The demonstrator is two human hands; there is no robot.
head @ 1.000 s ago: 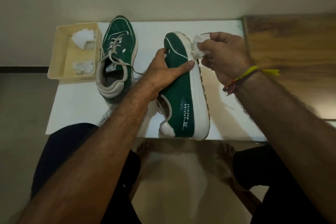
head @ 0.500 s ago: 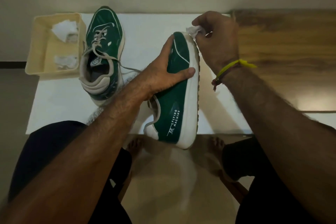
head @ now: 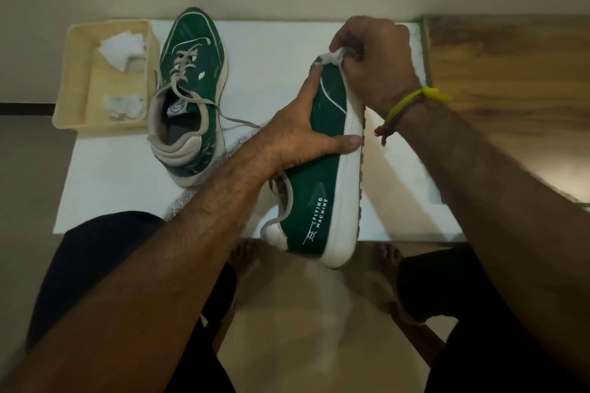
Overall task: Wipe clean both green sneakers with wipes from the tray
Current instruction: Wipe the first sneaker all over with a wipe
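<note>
My left hand (head: 303,134) grips a green sneaker (head: 322,188) with a white sole, tipped on its side over the table's front edge, thumb on the sole and fingers on the upper. At the sneaker's toe, my right hand (head: 376,60) pinches a crumpled white wipe (head: 335,56) against the tip. The second green sneaker (head: 191,89) lies upright on the white table (head: 271,51), laces loose, next to a cream tray (head: 75,73) holding two crumpled wipes (head: 123,48).
A wooden surface (head: 510,89) adjoins the table on the right. A wall runs along the table's back edge. My knees and bare feet are below the front edge.
My right hand has moved with the wipe from the side of the sole near the toe up onto the toe tip. The camera view shifted; the held sneaker stays in my left hand.
</note>
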